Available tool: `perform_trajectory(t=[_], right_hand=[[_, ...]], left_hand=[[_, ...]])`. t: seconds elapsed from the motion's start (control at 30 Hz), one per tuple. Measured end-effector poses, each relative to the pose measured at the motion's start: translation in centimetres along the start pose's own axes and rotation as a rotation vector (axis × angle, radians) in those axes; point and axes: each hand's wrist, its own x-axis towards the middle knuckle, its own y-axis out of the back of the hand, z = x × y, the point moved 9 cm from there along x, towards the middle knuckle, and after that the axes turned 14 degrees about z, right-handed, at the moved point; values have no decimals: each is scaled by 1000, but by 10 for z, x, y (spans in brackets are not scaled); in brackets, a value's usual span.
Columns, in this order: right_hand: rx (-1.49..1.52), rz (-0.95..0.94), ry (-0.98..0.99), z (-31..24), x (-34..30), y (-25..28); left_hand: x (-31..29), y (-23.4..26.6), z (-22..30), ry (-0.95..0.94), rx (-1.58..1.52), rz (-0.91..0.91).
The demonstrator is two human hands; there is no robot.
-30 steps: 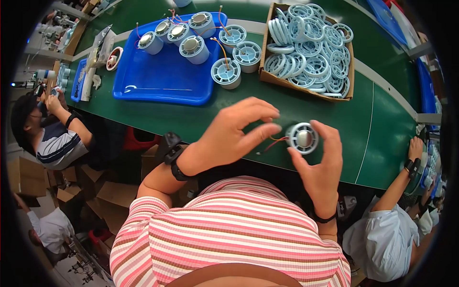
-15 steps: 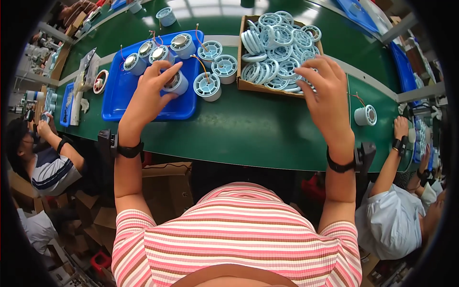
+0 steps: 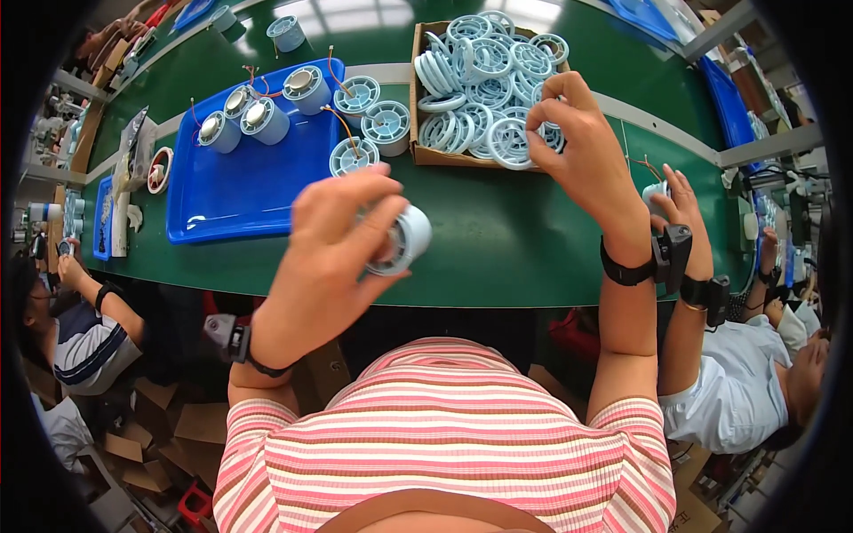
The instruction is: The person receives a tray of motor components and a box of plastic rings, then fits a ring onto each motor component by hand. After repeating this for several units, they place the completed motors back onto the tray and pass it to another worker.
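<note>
My left hand [image 3: 333, 240] is closed on a light-blue cylindrical housing [image 3: 416, 238], held tilted above the front of the green table; its motion blurs the fingers a little. Over the cardboard box [image 3: 431, 158], my right hand [image 3: 582, 151] pinches a light-blue spoked ring [image 3: 509, 145] at its edge. The box is heaped with more such rings [image 3: 490, 55]. Left of it stand finned cups with thin wires, among them a front cup [image 3: 354, 157] partly behind my left hand. In the blue tray [image 3: 222, 209] several housings with metal discs [image 3: 265, 121] stand at the back.
A co-worker's hand [image 3: 684, 213] at the right holds another light-blue housing [image 3: 656, 195] close to my right wrist. White-and-red ring [image 3: 159, 170] and a plastic bag [image 3: 133, 147] lie left of the tray. Farther back stands a cup [image 3: 285, 34]. Another person [image 3: 98, 333] sits at the left.
My left hand has lifted the housing out of the tray and brought it right and nearer. My right hand now has a ring from the box. The co-worker's hand has taken the housing at the right.
</note>
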Motion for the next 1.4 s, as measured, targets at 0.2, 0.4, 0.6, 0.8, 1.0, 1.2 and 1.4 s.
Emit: perform_trajectory(t=[0.2,0.4,0.6,0.8,1.0,1.2,1.4], right_hand=[[66,155,-85,12,-1,-1],[-187,144,22,-3,1,-9],[2,344,-54,-8,3,12],[395,20,-216,-39,-63,9],[193,8,-197,-9,-119,-34],[142,119,-269,-26,-141,-17],[99,80,-176,-38,-147,-19]], left_hand=[[-21,-79,24,-51,-134,-236],[-27,-93,17,55,-165,-263],[-40,-97,-2,305,-395,-349],[-51,-104,-9,420,-552,-247],[-38,-101,3,286,-465,-226],[-62,-116,-9,774,-742,-346],[-59,-122,2,903,-882,-353]])
